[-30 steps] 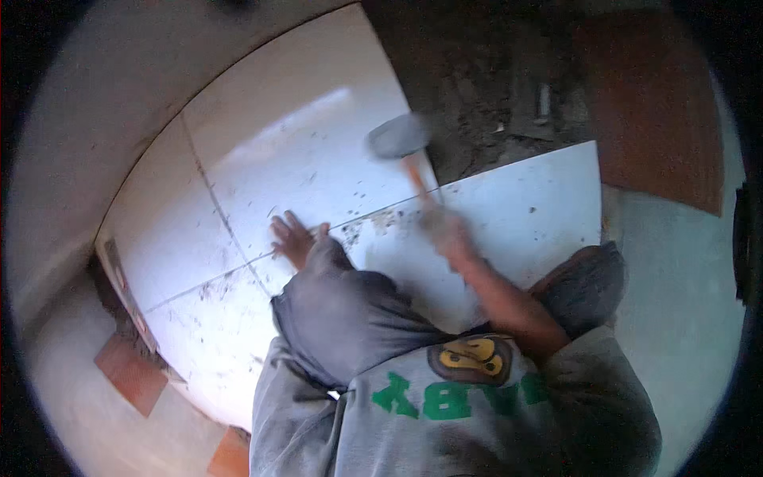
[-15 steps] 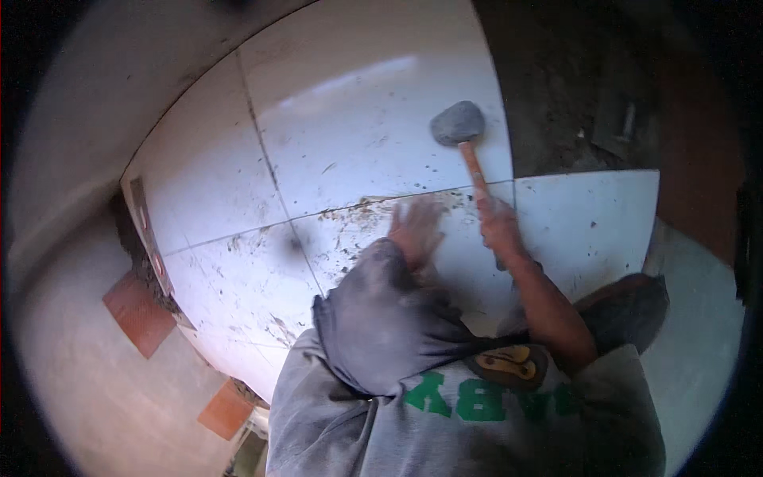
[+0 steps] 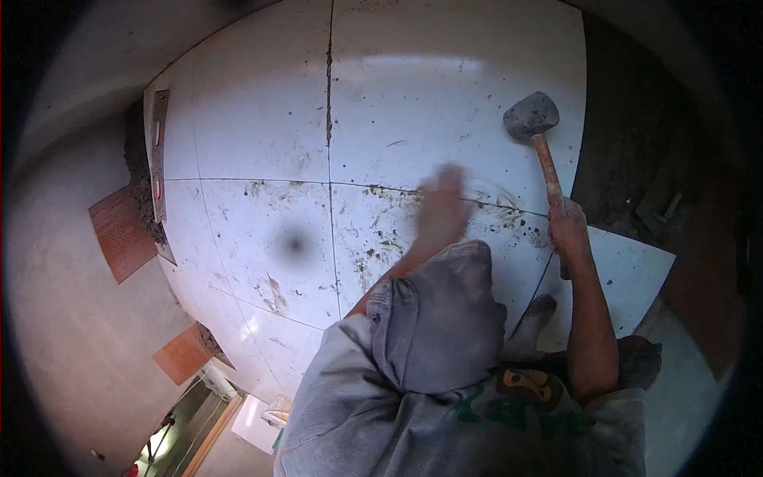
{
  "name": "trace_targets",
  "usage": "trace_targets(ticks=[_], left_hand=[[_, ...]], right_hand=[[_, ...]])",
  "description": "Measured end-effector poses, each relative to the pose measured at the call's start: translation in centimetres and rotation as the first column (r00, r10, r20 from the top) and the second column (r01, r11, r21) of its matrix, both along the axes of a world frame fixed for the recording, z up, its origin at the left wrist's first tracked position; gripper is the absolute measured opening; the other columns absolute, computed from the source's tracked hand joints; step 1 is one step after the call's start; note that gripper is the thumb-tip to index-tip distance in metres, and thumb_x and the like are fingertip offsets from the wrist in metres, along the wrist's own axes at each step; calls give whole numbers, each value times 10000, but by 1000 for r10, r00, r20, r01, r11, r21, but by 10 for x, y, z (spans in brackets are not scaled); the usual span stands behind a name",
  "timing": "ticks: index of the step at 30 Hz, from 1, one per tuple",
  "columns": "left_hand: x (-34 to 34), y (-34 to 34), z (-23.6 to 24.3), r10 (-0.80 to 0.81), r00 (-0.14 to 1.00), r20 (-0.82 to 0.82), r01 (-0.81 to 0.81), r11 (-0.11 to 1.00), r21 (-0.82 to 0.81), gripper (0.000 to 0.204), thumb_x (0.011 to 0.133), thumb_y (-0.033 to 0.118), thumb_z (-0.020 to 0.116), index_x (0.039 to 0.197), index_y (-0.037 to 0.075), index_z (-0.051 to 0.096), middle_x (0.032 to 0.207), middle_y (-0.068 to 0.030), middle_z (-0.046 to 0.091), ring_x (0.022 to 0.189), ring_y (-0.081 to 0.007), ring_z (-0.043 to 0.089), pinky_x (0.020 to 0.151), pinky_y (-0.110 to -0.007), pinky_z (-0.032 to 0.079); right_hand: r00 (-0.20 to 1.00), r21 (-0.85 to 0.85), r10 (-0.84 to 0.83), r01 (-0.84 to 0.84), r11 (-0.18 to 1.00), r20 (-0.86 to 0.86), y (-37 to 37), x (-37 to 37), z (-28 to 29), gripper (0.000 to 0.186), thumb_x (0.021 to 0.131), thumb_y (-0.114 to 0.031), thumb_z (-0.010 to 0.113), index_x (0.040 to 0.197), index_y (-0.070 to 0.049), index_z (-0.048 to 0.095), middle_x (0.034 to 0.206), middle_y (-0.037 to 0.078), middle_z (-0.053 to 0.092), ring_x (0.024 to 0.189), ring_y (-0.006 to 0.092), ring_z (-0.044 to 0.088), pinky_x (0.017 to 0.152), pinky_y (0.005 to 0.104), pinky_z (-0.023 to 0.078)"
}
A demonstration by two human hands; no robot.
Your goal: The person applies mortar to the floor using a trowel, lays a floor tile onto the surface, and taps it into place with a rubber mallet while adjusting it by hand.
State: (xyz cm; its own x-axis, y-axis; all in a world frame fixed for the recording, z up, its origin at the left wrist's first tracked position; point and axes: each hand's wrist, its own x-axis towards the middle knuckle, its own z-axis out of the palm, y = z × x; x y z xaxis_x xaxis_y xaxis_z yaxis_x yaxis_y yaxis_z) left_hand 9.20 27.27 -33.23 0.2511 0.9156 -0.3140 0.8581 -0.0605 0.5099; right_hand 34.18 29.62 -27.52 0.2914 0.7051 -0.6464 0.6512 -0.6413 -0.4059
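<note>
My right hand [image 3: 567,232] grips a rubber mallet [image 3: 531,115] with a grey head and wooden handle [image 3: 545,165]. The head is over the right part of a large white floor tile [image 3: 413,95]. My left hand [image 3: 443,203], smeared by motion, has its fingers stretched out at a dirty seam [image 3: 381,190] between tiles, left of the mallet. My grey-clad leg [image 3: 433,318] lies below that hand.
Dark, rough screed [image 3: 616,135] borders the tiles at right. A long metal level [image 3: 159,155] lies along their left edge. Orange-brown tiles [image 3: 122,234] [image 3: 180,354] are on grey floor [image 3: 63,302]. Clutter [image 3: 222,421] sits at lower left. A wall [image 3: 79,63] curves along the upper left.
My left hand has moved rightward along the seam toward the mallet. The view has shifted, showing more tiles and lower-left clutter. My right hand still grips the mallet.
</note>
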Motion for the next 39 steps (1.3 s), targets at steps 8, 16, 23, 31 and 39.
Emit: trace_targets(ticks=[8,16,23,31,39], left_hand=[[-128,-14,10,533,771,-349,-525,842,125,662,894,272,489,1357,-107,206,1446,-272,151,1349,-399,138,1090,-490,106],[-99,71,18,530,753,-390,-440,846,299,619,934,382,364,1388,-19,236,1455,-231,180,1360,-366,129,1076,-541,81],[-122,236,-12,320,886,-337,-137,874,467,659,922,444,360,1385,-12,251,1446,-224,217,1355,-354,167,1077,-550,72],[-96,310,-13,370,781,-503,-92,865,492,706,928,505,273,1384,-33,237,1429,-258,226,1344,-374,192,1075,-560,53],[-88,336,0,309,821,-480,-75,892,445,744,925,541,224,1394,-36,210,1467,-198,186,1369,-347,123,1074,-558,4]], right_hand=[[999,-99,38,-40,994,-24,8,-13,15,768,887,-623,291,1007,80,576,900,295,581,901,433,554,812,484,411],[981,-133,-98,76,988,-168,3,-20,29,636,905,-537,359,927,61,575,782,246,590,792,420,565,744,474,424],[989,12,-19,21,1000,-150,-12,-16,-11,601,920,-505,338,900,50,570,779,250,586,781,419,564,728,471,425],[994,16,-13,14,1000,-104,-11,-28,-16,506,929,-435,389,948,40,561,833,266,589,818,426,571,739,474,438],[996,248,77,-86,965,47,-33,-29,-46,370,924,-339,454,955,11,569,856,252,596,844,442,559,739,475,448]])
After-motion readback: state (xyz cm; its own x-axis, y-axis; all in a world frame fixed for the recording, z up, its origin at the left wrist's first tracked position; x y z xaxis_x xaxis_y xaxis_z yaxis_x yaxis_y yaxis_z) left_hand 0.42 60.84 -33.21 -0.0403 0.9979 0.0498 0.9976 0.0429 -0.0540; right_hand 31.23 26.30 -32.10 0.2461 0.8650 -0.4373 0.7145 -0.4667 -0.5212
